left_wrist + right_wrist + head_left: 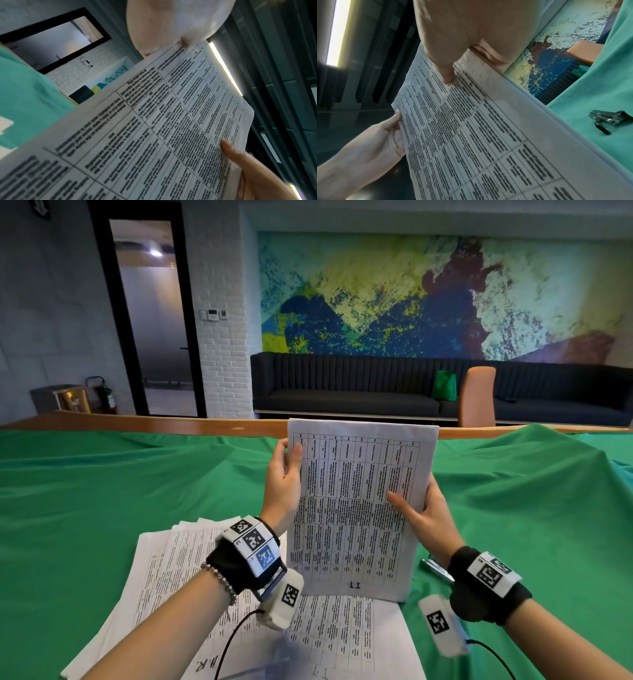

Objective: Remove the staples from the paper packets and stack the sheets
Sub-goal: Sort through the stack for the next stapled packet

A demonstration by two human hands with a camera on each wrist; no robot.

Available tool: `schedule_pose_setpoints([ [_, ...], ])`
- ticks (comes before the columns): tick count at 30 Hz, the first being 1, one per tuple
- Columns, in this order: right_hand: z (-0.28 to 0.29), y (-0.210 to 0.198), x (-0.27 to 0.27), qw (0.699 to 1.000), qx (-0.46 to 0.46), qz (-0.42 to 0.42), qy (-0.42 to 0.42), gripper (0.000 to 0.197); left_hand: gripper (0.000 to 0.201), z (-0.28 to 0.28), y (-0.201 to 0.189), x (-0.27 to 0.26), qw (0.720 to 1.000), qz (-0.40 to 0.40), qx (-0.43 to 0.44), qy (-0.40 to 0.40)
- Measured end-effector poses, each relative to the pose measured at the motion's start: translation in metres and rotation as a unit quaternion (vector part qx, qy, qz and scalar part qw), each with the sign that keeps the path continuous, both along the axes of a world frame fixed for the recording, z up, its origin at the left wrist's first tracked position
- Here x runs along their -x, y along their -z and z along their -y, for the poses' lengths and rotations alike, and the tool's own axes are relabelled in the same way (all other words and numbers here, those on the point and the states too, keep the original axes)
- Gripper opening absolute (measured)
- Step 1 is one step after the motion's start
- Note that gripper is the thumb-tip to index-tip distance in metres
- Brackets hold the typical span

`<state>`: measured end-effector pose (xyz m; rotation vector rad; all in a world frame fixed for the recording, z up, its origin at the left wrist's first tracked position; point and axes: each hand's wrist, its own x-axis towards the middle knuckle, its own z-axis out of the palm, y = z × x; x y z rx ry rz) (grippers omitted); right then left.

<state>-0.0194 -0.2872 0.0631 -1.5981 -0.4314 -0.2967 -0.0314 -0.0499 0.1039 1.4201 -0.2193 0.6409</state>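
I hold a printed paper packet [356,508] upright above the table, its lower edge resting on the loose sheets [191,583] spread in front of me. My left hand [286,474] grips the packet's left edge near the top, thumb on the front. My right hand [419,508] grips the right edge at mid-height, thumb across the printed table. The same packet [154,135] fills the left wrist view, and the packet [479,135] also fills the right wrist view. A metal staple remover [611,119] lies on the green cloth to the right; the staple remover [435,568] is partly hidden behind my right wrist.
Green cloth [102,491] covers the table, rumpled into a raised fold at the far right [548,446]. The wooden table edge [171,424] runs along the far side. Beyond it stand an orange chair [478,395] and a dark sofa [342,392].
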Motion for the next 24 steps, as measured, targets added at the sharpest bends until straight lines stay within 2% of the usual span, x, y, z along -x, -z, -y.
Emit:
schedule_pose_setpoints([
  [9, 0.010, 0.023, -0.004, 0.999, 0.028, -0.021, -0.034, 0.051, 0.038, 0.000, 0.001, 0.001, 0.999, -0.032, -0.001, 0.021],
  [15, 0.014, 0.037, -0.006, 0.998, 0.042, -0.034, -0.036, 0.049, 0.032, -0.003, 0.009, 0.001, 0.996, -0.068, -0.008, 0.052],
  [19, 0.018, 0.041, -0.007, 0.995, 0.081, -0.044, -0.035, 0.043, 0.020, -0.005, 0.013, -0.001, 0.995, -0.082, -0.015, 0.052],
  [22, 0.020, 0.033, -0.006, 0.995, 0.086, -0.041, -0.020, 0.038, 0.017, -0.005, 0.011, -0.001, 0.995, -0.085, -0.021, 0.050],
  [24, 0.023, 0.021, -0.005, 0.995, 0.079, -0.055, -0.041, 0.038, 0.015, -0.005, 0.007, -0.004, 0.995, -0.089, -0.028, 0.033],
])
